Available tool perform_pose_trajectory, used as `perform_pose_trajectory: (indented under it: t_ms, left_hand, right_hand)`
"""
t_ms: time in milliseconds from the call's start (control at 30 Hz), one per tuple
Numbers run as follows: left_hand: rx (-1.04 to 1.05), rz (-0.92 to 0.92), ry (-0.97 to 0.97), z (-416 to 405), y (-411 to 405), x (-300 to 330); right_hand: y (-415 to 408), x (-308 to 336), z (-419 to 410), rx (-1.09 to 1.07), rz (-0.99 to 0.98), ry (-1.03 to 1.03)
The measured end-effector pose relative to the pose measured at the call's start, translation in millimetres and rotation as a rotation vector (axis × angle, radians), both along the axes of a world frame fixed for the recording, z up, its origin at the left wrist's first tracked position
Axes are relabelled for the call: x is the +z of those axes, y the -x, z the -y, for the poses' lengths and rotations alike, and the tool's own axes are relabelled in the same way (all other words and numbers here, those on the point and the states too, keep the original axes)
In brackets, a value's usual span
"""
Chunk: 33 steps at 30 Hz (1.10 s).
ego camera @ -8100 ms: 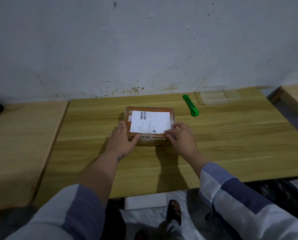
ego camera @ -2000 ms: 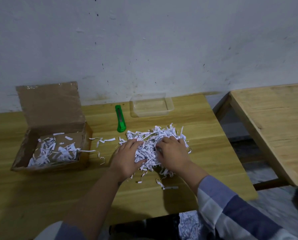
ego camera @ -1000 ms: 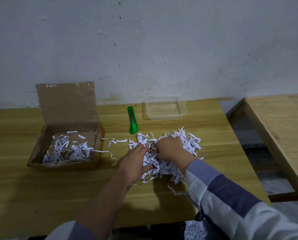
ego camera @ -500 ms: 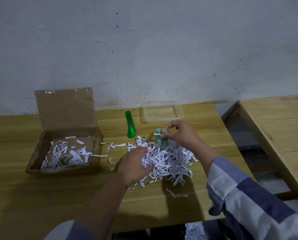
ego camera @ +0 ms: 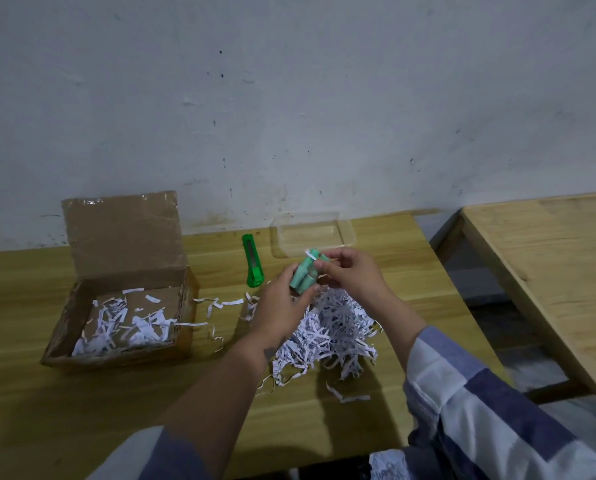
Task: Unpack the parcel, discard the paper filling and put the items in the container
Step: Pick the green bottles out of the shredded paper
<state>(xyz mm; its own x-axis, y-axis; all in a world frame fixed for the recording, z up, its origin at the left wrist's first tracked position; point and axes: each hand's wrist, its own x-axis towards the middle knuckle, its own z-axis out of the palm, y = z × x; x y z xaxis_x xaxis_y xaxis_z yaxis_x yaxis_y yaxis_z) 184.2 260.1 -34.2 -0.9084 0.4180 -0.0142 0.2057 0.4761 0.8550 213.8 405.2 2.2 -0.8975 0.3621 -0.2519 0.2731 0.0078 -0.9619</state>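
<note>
Head view: a wooden table (ego camera: 81,393) stands against a scuffed, speckled white wall (ego camera: 289,98), and a second wooden table (ego camera: 549,271) sits to the right across a gap of grey floor. Above a heap of shredded paper (ego camera: 331,327) near the table's middle, both hands hold 2 green cylinders (ego camera: 303,275) side by side, tilted. The left hand (ego camera: 279,306) curls its fingers around their lower ends; the right hand (ego camera: 352,275) pinches their upper ends, where a white scrap clings. Just beyond them, at the far edge, lies a clear plastic container (ego camera: 345,230), with a green utility knife (ego camera: 253,261) to its left. Further left, the open cardboard box (ego camera: 123,237) holds loose paper shreds, lid upright.
</note>
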Motion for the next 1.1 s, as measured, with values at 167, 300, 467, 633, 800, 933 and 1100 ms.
perform_pose_trajectory:
  t_ms: [167, 300, 467, 633, 800, 933, 1100]
  left_hand:
    - [0.046, 0.016, 0.047, 10, 4, -9]
    - [0.115, 0.067, 0.001, 19, 4, -11]
    - [0.132, 0.083, -0.025, 24, 8, -11]
    - [0.019, 0.093, -0.054, 12, 5, -10]
    - [-0.143, 0.04, 0.16, -1, 5, -15]
    - [-0.308, -0.115, 0.448, -1, -1, -18]
    - [-0.363, -0.117, 0.551, -3, -3, -31]
  right_hand:
    - [-5, 1, -11, -0.112, 0.02, -0.027]
    - [-10, 2, -14, -0.009, 0.155, -0.341]
    - [-7, 4, -1, 0.349, 0.318, -0.914]
    - [5, 12, 7, 0.198, 0.141, -0.405]
    - [6, 4, -6, -0.022, 0.119, -0.366]
    - [7, -3, -44, -0.246, 0.131, -0.532]
    - [11, -27, -83, -0.307, 0.247, -0.649]
